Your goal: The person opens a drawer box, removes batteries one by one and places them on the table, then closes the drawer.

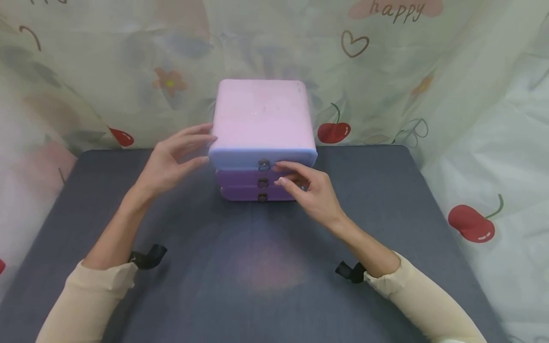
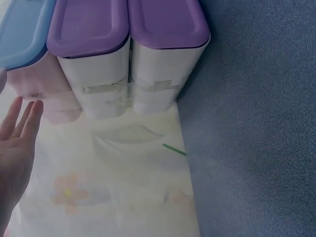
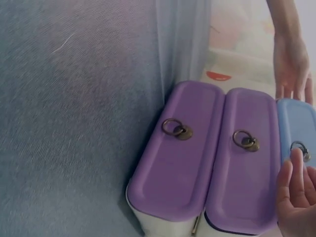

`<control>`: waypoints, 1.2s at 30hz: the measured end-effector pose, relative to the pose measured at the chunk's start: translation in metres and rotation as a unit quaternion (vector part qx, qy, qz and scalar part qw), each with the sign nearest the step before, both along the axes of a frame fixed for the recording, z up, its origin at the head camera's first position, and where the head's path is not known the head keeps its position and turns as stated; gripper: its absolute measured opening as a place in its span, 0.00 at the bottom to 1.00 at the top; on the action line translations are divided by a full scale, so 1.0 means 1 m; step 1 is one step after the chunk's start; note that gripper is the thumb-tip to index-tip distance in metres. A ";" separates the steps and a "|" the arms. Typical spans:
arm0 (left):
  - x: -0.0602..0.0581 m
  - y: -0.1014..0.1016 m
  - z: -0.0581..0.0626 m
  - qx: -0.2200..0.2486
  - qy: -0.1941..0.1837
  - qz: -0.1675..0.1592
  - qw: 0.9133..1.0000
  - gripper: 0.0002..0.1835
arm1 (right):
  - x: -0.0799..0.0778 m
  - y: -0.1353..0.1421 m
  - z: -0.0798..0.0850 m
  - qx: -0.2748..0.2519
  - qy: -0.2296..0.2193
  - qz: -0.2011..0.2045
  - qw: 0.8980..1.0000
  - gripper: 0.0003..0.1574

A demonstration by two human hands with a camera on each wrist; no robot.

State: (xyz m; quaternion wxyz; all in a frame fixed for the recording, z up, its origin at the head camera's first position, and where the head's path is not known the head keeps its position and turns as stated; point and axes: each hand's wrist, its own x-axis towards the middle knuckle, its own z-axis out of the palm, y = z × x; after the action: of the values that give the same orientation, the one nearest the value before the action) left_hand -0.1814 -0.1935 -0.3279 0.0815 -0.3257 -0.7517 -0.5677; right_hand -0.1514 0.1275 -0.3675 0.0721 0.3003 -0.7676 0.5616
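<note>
Pink plastic tops a small three-tier drawer unit (image 1: 261, 114) standing in front of me, at the far edge of a dark blue-grey table (image 1: 193, 295). Its uppermost front (image 1: 236, 158) is light blue; the two purple fronts (image 1: 235, 178) lie below, and all three sit level with one another in the right wrist view. Behind hangs a pale cloth (image 1: 274, 52) printed with cherries, flowers, a heart and the word "happy".

A person in cream sleeves (image 1: 86, 305) reaches in from both sides, hands apart. The left hand (image 1: 176, 150) is spread, fingers extended beside the unit's left side, thumb near the blue front's corner; I cannot tell whether they touch. The right hand (image 1: 315, 190) is before the fronts, index finger and thumb parted. From the head camera the index fingertip looks just beside the top ring; the right wrist view puts a fingertip right over that ring, yet contact cannot be told.

That same close view brings out bronze-coloured ring pulls (image 3: 183, 132) on rounded plates, small dark shapes from above. The left wrist camera alone reveals the unit's left side: pink at the upper tier, white on the lower two, with tape-like strips (image 2: 103, 88) across the white.
</note>
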 end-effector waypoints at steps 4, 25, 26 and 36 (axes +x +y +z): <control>-0.007 -0.005 -0.013 0.016 -0.007 -0.011 1.000 0.25 | 0.000 -0.004 -0.001 -0.032 -0.043 -0.006 0.999 0.18; -0.005 -0.002 -0.021 0.054 -0.081 -0.013 0.995 0.26 | -0.007 -0.040 -0.005 -0.121 -0.267 0.033 0.956 0.20; -0.005 -0.002 -0.021 0.054 -0.082 -0.012 0.995 0.26 | -0.008 -0.042 -0.005 -0.121 -0.272 0.031 0.954 0.20; -0.005 -0.003 -0.022 0.062 -0.094 -0.008 0.994 0.26 | -0.012 -0.049 -0.004 -0.136 -0.278 0.002 0.951 0.16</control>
State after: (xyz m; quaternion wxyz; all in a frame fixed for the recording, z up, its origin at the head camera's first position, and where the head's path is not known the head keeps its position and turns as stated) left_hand -0.1861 -0.1961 -0.3501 0.0263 -0.2712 -0.7169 -0.6417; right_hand -0.1631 0.0785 -0.3711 -0.1055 0.1213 -0.6729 0.7221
